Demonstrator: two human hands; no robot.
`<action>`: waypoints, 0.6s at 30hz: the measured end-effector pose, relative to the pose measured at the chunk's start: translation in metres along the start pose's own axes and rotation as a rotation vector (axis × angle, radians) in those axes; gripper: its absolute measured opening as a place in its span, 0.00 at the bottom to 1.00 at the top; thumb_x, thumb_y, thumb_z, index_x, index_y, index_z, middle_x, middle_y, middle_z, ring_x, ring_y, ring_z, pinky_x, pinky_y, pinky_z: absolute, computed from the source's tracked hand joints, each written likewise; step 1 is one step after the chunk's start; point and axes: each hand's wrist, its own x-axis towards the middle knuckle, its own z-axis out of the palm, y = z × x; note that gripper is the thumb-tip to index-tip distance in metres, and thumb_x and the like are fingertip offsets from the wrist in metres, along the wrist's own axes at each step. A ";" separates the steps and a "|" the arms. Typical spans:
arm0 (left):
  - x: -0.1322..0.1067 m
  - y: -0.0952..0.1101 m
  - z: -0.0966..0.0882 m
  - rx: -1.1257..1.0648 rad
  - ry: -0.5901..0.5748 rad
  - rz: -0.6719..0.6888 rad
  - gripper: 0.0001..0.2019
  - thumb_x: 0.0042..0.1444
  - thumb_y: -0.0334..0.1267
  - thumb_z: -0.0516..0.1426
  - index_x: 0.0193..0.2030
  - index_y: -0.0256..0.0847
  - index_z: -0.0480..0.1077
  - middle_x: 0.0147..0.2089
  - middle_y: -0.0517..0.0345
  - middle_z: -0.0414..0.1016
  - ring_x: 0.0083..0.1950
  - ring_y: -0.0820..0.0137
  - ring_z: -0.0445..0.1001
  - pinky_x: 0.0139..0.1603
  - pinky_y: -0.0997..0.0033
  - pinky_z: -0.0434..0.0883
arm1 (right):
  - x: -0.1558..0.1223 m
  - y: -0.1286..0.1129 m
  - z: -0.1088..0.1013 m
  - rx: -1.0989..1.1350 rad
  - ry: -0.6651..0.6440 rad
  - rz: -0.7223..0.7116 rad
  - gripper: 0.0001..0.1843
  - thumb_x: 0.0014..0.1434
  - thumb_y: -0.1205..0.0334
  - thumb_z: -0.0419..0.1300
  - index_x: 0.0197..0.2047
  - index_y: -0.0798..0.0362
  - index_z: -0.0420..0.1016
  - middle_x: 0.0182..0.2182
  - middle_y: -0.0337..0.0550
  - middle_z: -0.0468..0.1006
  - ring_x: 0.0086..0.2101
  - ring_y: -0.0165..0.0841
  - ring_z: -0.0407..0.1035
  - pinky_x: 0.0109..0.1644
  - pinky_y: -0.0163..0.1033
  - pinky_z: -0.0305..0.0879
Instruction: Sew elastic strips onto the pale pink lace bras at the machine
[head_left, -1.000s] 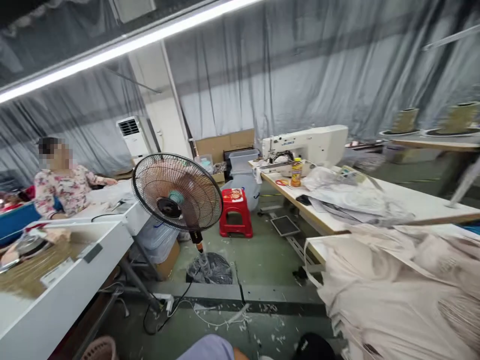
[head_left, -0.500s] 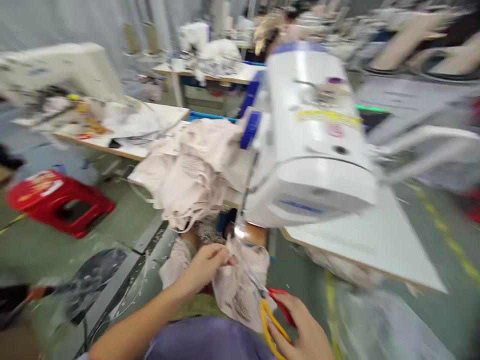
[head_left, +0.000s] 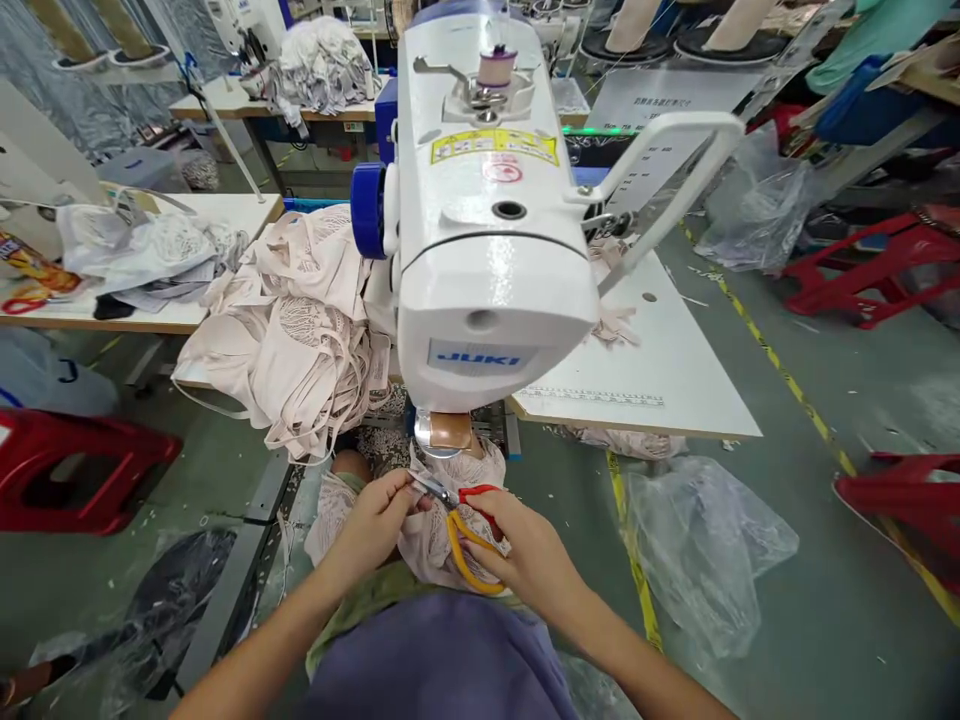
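My left hand (head_left: 381, 517) pinches an edge of a pale pink lace garment (head_left: 435, 548) that hangs over my lap. In my right hand (head_left: 517, 545) is a pair of scissors (head_left: 459, 520) with one red and one yellow handle loop. The blades point left, and their tips lie at the cloth beside my left fingertips. Whether the blades are parted is hard to make out. Just beyond my hands stands a white sewing machine (head_left: 499, 310), its rounded end facing me. Cloth and fingers partly hide the pinched edge.
A heap of pink garments (head_left: 300, 330) lies left of the machine. On the right extends a white tabletop (head_left: 660, 360) with a printed ruler. Red stools (head_left: 75, 470) stand on the floor at both sides. A clear plastic bag (head_left: 705, 540) lies at the right.
My view has swung to the right and steadied. The scissors and my right hand have come up and closer to my left hand, which keeps pinching the garment.
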 end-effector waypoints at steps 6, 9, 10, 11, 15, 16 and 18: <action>0.004 -0.004 -0.007 -0.016 0.018 0.049 0.17 0.66 0.48 0.50 0.29 0.40 0.62 0.28 0.65 0.59 0.29 0.74 0.57 0.31 0.74 0.56 | -0.018 0.012 0.001 0.076 0.059 0.123 0.18 0.58 0.63 0.61 0.52 0.47 0.70 0.45 0.47 0.78 0.35 0.36 0.73 0.37 0.39 0.71; 0.005 -0.001 -0.011 0.025 0.002 0.055 0.19 0.66 0.51 0.50 0.30 0.40 0.64 0.28 0.64 0.62 0.28 0.74 0.58 0.31 0.74 0.57 | -0.022 0.011 0.004 0.097 0.093 0.106 0.24 0.52 0.64 0.63 0.53 0.48 0.66 0.45 0.49 0.74 0.34 0.35 0.70 0.35 0.38 0.69; 0.004 0.001 -0.012 0.054 -0.009 0.047 0.19 0.67 0.51 0.50 0.31 0.39 0.65 0.29 0.64 0.64 0.29 0.74 0.59 0.31 0.74 0.58 | -0.021 0.009 0.006 0.098 0.077 0.106 0.25 0.52 0.65 0.63 0.54 0.48 0.66 0.46 0.48 0.74 0.34 0.35 0.70 0.35 0.38 0.69; 0.004 0.003 -0.012 0.083 -0.021 0.038 0.19 0.67 0.51 0.50 0.32 0.39 0.66 0.29 0.63 0.65 0.29 0.74 0.60 0.32 0.74 0.58 | -0.019 0.007 0.007 0.100 0.057 0.109 0.26 0.52 0.65 0.63 0.54 0.48 0.65 0.46 0.48 0.73 0.35 0.35 0.70 0.35 0.39 0.69; 0.005 0.008 -0.013 0.170 -0.049 0.040 0.17 0.68 0.49 0.49 0.36 0.40 0.70 0.32 0.61 0.71 0.30 0.73 0.64 0.33 0.74 0.60 | -0.008 -0.001 0.013 0.112 0.034 0.111 0.26 0.51 0.65 0.63 0.53 0.47 0.66 0.47 0.47 0.73 0.35 0.35 0.69 0.38 0.40 0.69; 0.005 0.009 -0.013 0.185 -0.057 0.054 0.17 0.68 0.48 0.49 0.36 0.40 0.70 0.32 0.60 0.71 0.31 0.72 0.65 0.34 0.74 0.61 | -0.005 -0.002 0.014 0.116 0.044 0.106 0.25 0.51 0.65 0.64 0.53 0.47 0.67 0.46 0.47 0.73 0.35 0.34 0.68 0.37 0.40 0.69; 0.005 0.009 -0.014 0.216 -0.059 0.080 0.16 0.68 0.45 0.49 0.35 0.40 0.70 0.32 0.60 0.71 0.33 0.71 0.66 0.35 0.74 0.62 | -0.001 -0.002 0.016 0.127 0.059 0.104 0.23 0.52 0.64 0.63 0.52 0.48 0.68 0.45 0.46 0.74 0.32 0.33 0.67 0.36 0.39 0.68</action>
